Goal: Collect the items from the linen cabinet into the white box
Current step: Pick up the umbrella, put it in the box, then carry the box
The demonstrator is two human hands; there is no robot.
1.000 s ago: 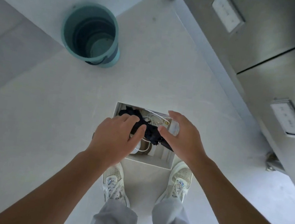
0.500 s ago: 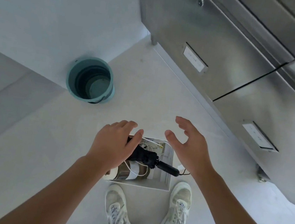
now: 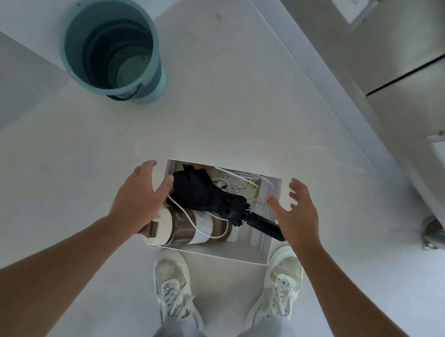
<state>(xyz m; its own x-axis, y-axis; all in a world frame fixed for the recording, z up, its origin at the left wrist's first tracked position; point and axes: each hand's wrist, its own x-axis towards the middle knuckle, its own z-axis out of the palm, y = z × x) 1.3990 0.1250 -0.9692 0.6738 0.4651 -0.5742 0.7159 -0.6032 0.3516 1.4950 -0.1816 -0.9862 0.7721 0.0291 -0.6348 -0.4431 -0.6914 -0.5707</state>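
Two bare forearms enter from the lower corners of the frame and converge on the centre. Left hand (image 3: 140, 197): fingers straight and slightly spread, holding nothing, positioned over the left wall of the white box (image 3: 236, 251); its thumb tip lies at the fabric of a black folded umbrella (image 3: 207, 194), and contact cannot be confirmed. Right hand (image 3: 296, 215): fingers spread and loosely bent, holding nothing, positioned over the box's right wall beside the umbrella's handle end.

The white box sits on the pale floor (image 3: 223, 99) at centre frame, just above a pair of white shoes (image 3: 172, 281). Contents noted: the umbrella lying diagonally, handle pointing to the lower right and resting over the right wall; a brown-and-white cylinder (image 3: 181, 227) lying on its side beneath it, with the pale cap end reaching past the left wall; a tangle of white cable (image 3: 239, 184) in the upper right of the box, one strand trailing across the cylinder.

Upper left of the frame: a teal bucket (image 3: 113, 47) standing upright against the wall. Upper right: a steel cabinet (image 3: 423, 52) with labelled fronts.
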